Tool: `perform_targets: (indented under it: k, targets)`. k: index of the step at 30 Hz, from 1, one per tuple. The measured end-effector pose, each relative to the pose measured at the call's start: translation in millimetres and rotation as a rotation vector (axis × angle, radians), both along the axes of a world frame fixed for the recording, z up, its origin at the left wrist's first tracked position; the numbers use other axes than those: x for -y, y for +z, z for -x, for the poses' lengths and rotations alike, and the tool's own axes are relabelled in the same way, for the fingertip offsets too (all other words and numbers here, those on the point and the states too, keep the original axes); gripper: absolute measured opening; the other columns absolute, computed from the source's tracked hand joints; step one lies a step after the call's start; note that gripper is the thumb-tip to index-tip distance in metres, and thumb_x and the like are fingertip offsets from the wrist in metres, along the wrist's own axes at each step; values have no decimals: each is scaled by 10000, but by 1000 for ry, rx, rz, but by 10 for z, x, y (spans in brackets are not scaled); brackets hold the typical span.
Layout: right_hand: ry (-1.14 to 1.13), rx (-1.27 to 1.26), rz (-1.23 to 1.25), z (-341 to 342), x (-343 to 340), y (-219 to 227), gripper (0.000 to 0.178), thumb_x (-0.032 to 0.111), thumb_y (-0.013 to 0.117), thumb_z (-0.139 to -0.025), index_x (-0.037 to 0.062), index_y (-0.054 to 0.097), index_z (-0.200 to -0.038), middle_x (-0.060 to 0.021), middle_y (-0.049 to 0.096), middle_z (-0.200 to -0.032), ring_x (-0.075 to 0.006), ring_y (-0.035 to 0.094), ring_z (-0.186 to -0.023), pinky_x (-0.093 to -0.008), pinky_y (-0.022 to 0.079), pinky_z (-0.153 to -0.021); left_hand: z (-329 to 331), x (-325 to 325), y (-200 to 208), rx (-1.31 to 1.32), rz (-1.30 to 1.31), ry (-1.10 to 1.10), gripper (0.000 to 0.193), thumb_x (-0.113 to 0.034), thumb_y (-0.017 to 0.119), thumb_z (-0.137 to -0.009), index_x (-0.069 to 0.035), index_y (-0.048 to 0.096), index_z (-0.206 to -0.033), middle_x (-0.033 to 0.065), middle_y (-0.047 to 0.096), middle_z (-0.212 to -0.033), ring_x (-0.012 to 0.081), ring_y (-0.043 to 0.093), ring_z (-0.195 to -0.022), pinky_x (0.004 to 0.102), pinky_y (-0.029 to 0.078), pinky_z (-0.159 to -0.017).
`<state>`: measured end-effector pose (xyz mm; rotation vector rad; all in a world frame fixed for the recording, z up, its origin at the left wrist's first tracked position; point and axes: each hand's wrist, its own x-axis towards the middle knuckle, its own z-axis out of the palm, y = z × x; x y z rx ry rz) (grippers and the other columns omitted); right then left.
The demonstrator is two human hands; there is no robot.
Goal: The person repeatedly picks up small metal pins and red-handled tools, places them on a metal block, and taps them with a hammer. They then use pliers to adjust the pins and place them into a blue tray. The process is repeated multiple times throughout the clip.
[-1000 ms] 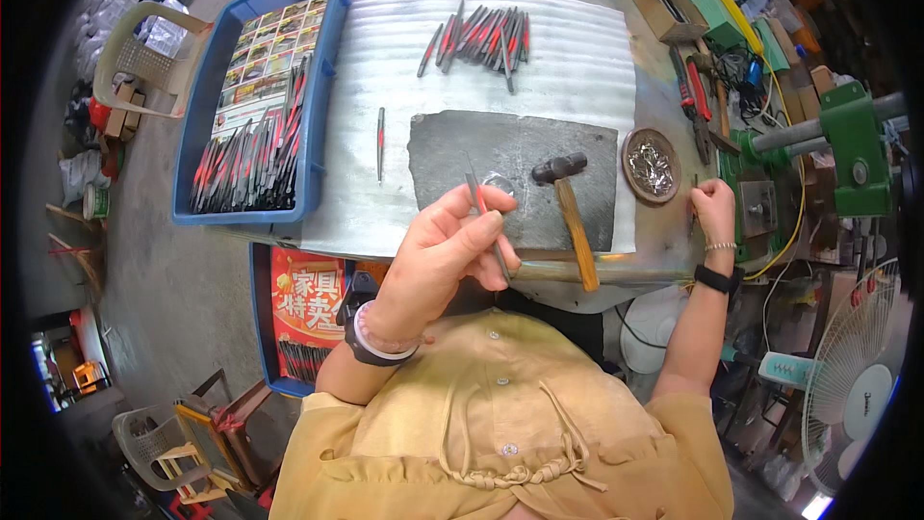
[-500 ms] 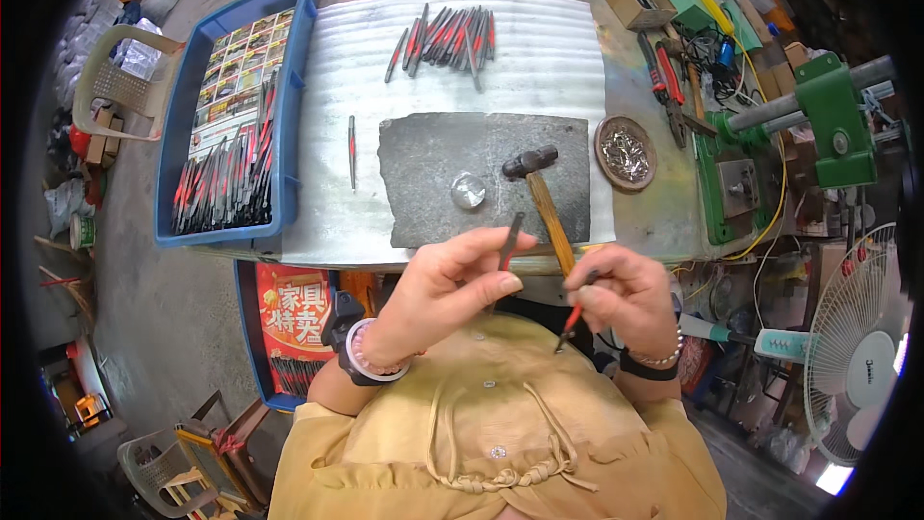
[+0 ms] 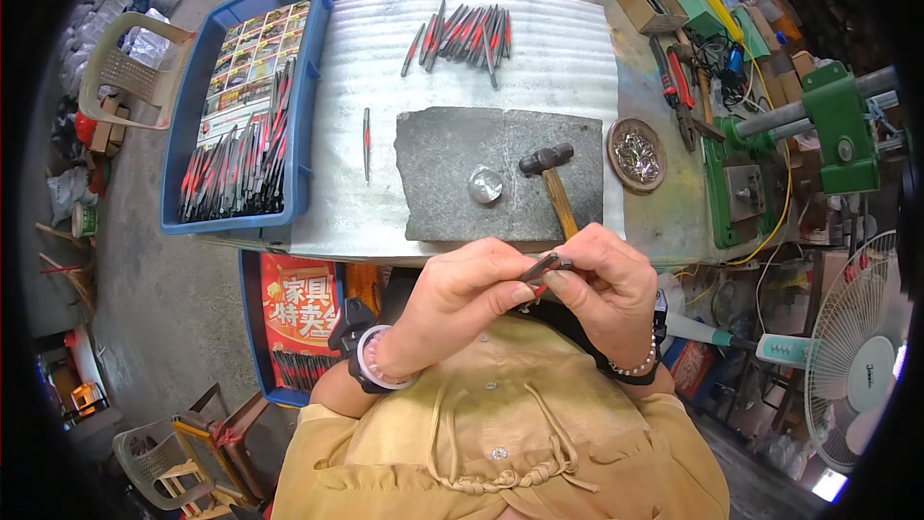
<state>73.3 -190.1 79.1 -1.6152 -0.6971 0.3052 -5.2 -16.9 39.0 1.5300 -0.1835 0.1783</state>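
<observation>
Right at the lower centre, the left hand (image 3: 469, 294) has its grip closed on a slim black-and-red stick (image 3: 542, 268); just beside it, the right hand's (image 3: 613, 291) fingertips pinch a second dark stick (image 3: 566, 265), mostly hidden. Beyond them, a black-headed, wooden-handled hammer (image 3: 557, 196) and a round, shiny clear disc (image 3: 484, 186) lie on the rough grey slab (image 3: 441, 154), mid-frame. And up at upper centre, a pile of black-and-red sticks (image 3: 469, 36) on white ribbed sheeting (image 3: 371, 63)!
</observation>
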Motion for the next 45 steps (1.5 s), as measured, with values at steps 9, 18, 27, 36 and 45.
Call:
perform_targets:
  k: [9, 18, 27, 36, 45]
  targets:
    - [-42, -28, 17, 32, 6, -56, 135, -2, 735, -823, -5, 677, -945, -24, 633, -773, -29, 478, -560, -196, 371, -490, 42, 48, 1, -146, 162, 9, 260, 7, 686, -866, 21, 658, -1124, 118, 701, -986, 146, 681, -872, 255, 539, -746]
    - [-24, 107, 47, 14, -2, -55, 138, 11, 737, -818, -1, 669, -938, -48, 611, -712, -68, 507, -540, -216, 399, -496, 34, 89, 26, -136, 127, 48, 211, -16, 701, -866, 1, 672, -1074, 83, 726, -928, 122, 685, -820, 251, 543, -727]
    - [2, 70, 56, 35, 40, 10, 138, 11, 733, -825, 9, 665, -946, -54, 617, -724, -87, 510, -547, -230, 410, -508, 47, 91, 100, -112, 56, 12, 149, -8, 660, -910, 29, 639, -1053, 58, 688, -932, 81, 623, -824, 223, 511, -719]
    - [23, 130, 55, 105, 34, 87, 138, 28, 744, -826, 10, 668, -940, -50, 611, -701, -91, 513, -545, -236, 411, -502, 110, 103, 93, -98, 155, -17, 204, -14, 697, -870, 4, 621, -1059, 83, 724, -926, 144, 710, -835, 235, 542, -708]
    - [1, 204, 68, 196, -10, 90, 114, 11, 737, -815, -2, 660, -898, -55, 609, -674, -82, 532, -524, -232, 419, -483, 194, 65, 174, -91, 30, -48, 131, -43, 653, -927, 29, 580, -1009, 33, 678, -861, 56, 627, -785, 217, 518, -679]
